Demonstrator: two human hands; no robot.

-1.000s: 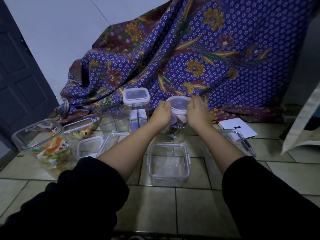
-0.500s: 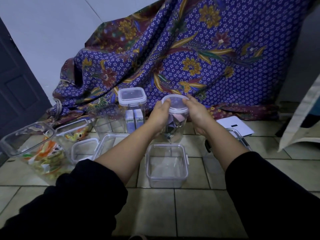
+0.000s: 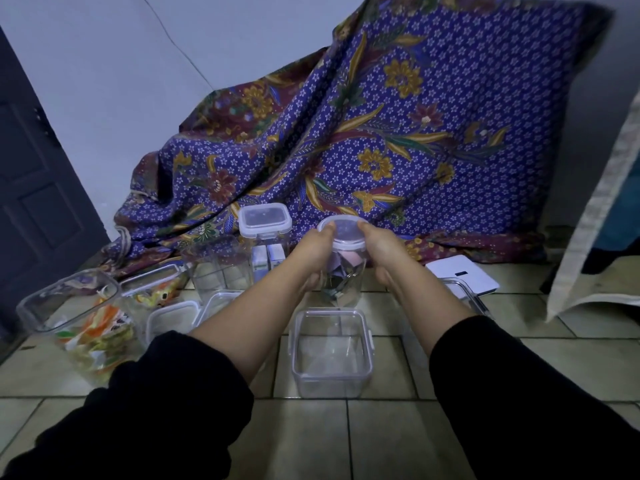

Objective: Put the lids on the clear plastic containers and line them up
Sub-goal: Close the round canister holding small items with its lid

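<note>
A tall round jar point(image 3: 341, 271) of clear plastic is held up off the tiled floor point(image 3: 381, 438) at mid scene, clasped on both sides: the left hand point(image 3: 313, 252) is wrapped around its left wall with the thumb up on the rim, and the right hand point(image 3: 379, 249) is closed on the right edge of the round lid point(image 3: 344, 230), a frosted, slightly translucent disc seated on the jar's mouth. Pink and dark bits can be seen through the jar wall, too murky to be named.

Just near of the jar, a square clear container point(image 3: 332, 351) with rounded corners and side clips is left open and empty on the floor. To the far left of the hands, a tall square canister point(image 3: 265, 237) is already capped with a clip lid, small boxes visible inside. Further left, open clear tubs are crowded together, the nearest one point(image 3: 83, 323) stuffed with crinkly orange and green wrappers. A flat white lid point(image 3: 462, 273) is laid on the floor at the right, partly over a clear rectangular tub point(image 3: 465, 297). A draped batik cloth point(image 3: 398, 133), purple with gold flowers, is spread behind everything.

Compared with half a second ago, the jar is gripped much the same, but both hands are seen shifted a bit higher on it, thumbs pressed nearer the lid's rim.
</note>
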